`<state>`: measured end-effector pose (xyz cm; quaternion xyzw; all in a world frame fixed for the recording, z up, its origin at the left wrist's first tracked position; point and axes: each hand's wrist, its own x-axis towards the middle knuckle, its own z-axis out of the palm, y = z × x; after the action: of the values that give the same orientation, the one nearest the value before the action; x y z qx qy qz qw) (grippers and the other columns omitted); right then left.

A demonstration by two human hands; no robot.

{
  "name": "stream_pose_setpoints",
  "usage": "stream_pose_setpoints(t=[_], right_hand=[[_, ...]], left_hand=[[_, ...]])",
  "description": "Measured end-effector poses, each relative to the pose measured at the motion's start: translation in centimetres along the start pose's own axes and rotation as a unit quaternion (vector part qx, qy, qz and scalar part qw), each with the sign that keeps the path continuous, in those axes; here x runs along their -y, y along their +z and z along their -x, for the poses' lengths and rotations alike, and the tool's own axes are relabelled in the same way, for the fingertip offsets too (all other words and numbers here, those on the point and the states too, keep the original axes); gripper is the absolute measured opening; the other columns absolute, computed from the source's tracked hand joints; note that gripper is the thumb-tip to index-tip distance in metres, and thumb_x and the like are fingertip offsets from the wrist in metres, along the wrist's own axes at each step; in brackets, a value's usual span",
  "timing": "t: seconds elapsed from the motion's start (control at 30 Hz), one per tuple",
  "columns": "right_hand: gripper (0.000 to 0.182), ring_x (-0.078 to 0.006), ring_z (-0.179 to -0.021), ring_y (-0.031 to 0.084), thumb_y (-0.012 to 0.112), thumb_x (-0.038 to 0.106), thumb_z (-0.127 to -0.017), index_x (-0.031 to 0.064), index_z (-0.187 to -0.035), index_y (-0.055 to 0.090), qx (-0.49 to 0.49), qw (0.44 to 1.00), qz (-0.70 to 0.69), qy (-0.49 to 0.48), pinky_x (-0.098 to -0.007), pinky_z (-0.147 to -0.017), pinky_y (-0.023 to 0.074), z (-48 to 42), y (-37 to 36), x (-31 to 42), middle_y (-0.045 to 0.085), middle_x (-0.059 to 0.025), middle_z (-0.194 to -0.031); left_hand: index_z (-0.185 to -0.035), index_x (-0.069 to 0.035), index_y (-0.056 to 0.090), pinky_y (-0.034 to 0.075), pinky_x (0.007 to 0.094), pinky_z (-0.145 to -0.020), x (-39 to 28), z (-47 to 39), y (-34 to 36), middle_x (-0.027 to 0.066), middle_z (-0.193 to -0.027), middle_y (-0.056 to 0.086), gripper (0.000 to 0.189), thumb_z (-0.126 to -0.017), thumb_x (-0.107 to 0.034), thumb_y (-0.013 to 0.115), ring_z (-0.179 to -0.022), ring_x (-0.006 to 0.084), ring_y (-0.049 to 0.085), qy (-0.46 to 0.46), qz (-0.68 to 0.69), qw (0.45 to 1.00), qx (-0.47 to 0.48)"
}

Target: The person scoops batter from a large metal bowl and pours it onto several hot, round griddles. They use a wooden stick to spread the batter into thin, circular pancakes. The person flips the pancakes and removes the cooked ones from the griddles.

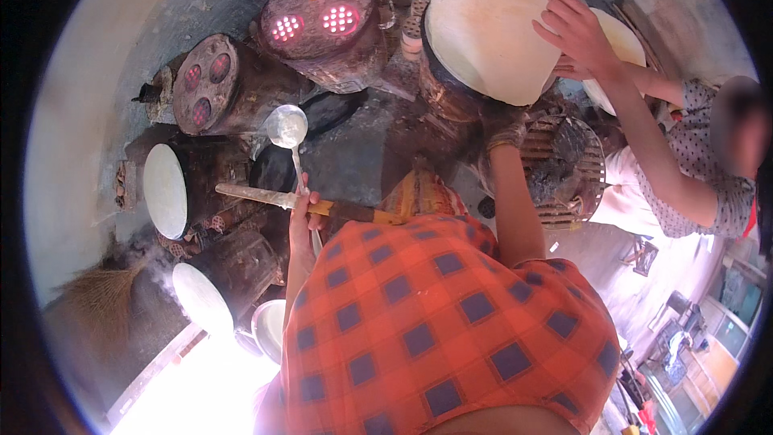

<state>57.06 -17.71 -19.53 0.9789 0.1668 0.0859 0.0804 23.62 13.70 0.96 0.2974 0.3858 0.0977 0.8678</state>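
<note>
My left hand [302, 217] grips a metal ladle [295, 157] and a flat wooden stick [256, 193] with yellow wrapping together. White batter coats the ladle's bowl. At the near rim of a round stove [444, 96], my right hand [506, 132] appears to wear a dark, soiled glove. Its fingers are hidden, so its grip cannot be made out. A large thin flatbread [495, 24] hangs over the dark griddle rim there. Another person's hands [574, 30] hold that sheet by its right edge.
Glowing briquettes [340, 19] show in an uncovered stove [302, 51]; a second stove [205, 84] glows dimmer. Pale batter rounds [166, 191] cover two griddles at left, one steaming. A slatted round stand [558, 175] is at right. A straw broom [99, 296] leans by the wall.
</note>
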Motion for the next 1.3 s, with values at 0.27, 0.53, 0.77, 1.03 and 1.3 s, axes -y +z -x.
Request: stream_pose_setpoints(t=[0.27,0.53,0.77,1.03,1.3], right_hand=[[0.025,-0.0307,-0.096,0.065,0.051,0.020,-0.089,0.0089,-0.104,0.067,0.106,0.994,0.026,-0.023,-0.0505,-0.073,0.0515,4.8,-2.0,0.4,0.066,-0.0135,-0.107],[0.048,-0.0293,-0.130,0.041,0.041,0.032,-0.095,0.0151,-0.140,0.042,0.434,0.867,0.146,-0.200,-0.0584,-0.095,0.0382,6.5,-6.2,4.0,0.038,-0.0095,-0.146],[0.044,-0.0286,-0.129,0.039,0.043,0.030,-0.094,0.0144,-0.136,0.044,0.267,0.846,0.255,-0.384,-0.0523,-0.100,0.0340,9.1,-1.6,5.6,0.039,-0.0084,-0.143],[0.027,-0.0250,-0.110,0.059,0.052,0.020,-0.090,0.0164,-0.113,0.065,0.159,0.872,0.234,-0.400,-0.0471,-0.088,0.0464,8.7,0.4,6.0,0.062,-0.0048,-0.121],[0.032,-0.0268,-0.115,0.054,0.047,0.022,-0.091,0.0142,-0.119,0.060,0.233,0.948,-0.109,-0.188,-0.0474,-0.092,0.0429,8.3,1.0,4.9,0.056,-0.0069,-0.126]], left_hand=[[-0.139,-0.013,0.038,0.028,0.0187,-0.040,-0.2,-0.8,0.7,-0.0030,-0.080,0.051,0.042,-0.098,-0.019,0.043,-0.044,0.0026,0.031,0.002,-0.058,0.998,0.026],[-0.138,-0.013,0.039,0.030,0.0211,-0.039,0.4,-1.9,-1.1,-0.0025,-0.080,0.051,0.042,-0.098,-0.022,0.046,-0.042,0.0041,0.033,-0.005,-0.102,0.994,0.046],[-0.141,-0.015,0.035,0.028,0.0202,-0.039,0.1,-0.5,-2.0,-0.0047,-0.083,0.050,0.043,-0.100,-0.023,0.043,-0.042,0.0024,0.031,-0.010,-0.098,0.995,0.025],[-0.137,-0.014,0.040,0.030,0.0210,-0.041,0.2,-0.5,-3.6,-0.0028,-0.081,0.051,0.041,-0.098,-0.022,0.045,-0.044,0.0040,0.033,0.000,-0.083,0.996,0.028],[-0.136,-0.013,0.042,0.032,0.0212,-0.041,0.1,-0.9,-2.7,-0.0025,-0.081,0.052,0.040,-0.098,-0.022,0.045,-0.044,0.0038,0.034,-0.001,-0.096,0.995,0.020]])
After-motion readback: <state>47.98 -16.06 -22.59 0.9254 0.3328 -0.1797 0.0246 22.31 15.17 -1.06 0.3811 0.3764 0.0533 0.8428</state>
